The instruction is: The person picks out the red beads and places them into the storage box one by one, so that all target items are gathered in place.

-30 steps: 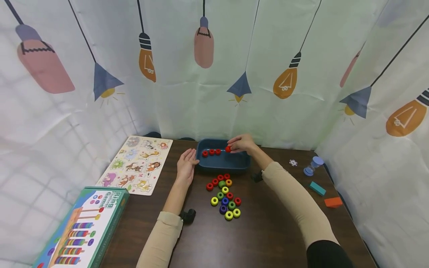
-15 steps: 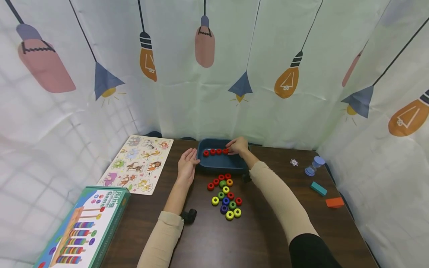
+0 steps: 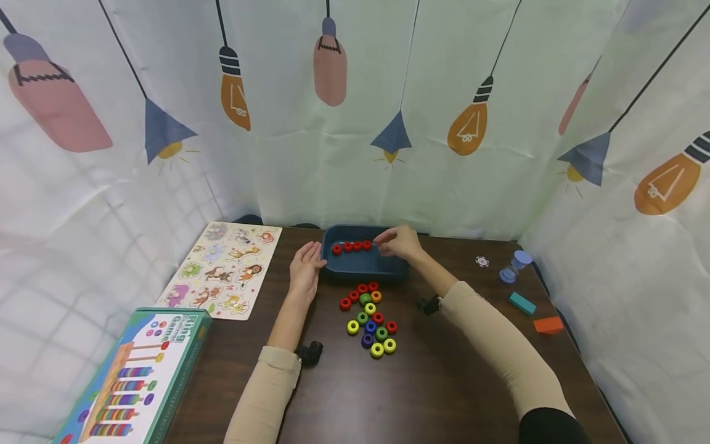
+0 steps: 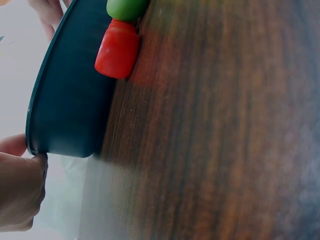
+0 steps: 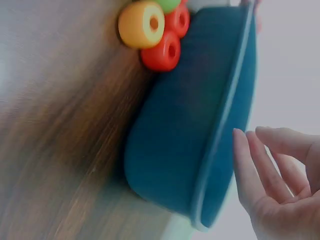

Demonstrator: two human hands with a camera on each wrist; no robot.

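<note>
**Right hand (image 3: 399, 242) lets go of the fourth red bead (image 3: 367, 245)**

On my feed, the right hand's thumb and fingers are loosely extended with nothing between them. The fourth red bead lies just left of its fingertips, at the right end of a row of four in the blue tray (image 3: 383, 263). A second ago I saw that bead pinched in this hand, apart from the other three; half a second ago the fingertips were at it. Now it lines up with them and the fingers are clear of it.

Across the tray, to the right hand's left, the left hand (image 3: 305, 267) touches the tray's end, fingers straight, thumb at the rim. It has stayed there through all three head views.

Nearer me than both hands, a loose cluster of beads (image 3: 370, 327) in red, green, yellow, blue and orange lies on the table (image 3: 444, 394), looking unchanged. Beyond the left hand, on its left, I have the animal puzzle board (image 3: 222, 271) and the game box (image 3: 133, 382). Well right of the right hand are the chip (image 3: 482, 261), hourglass (image 3: 516, 266), teal block (image 3: 522, 303) and orange block (image 3: 548, 325).
</note>
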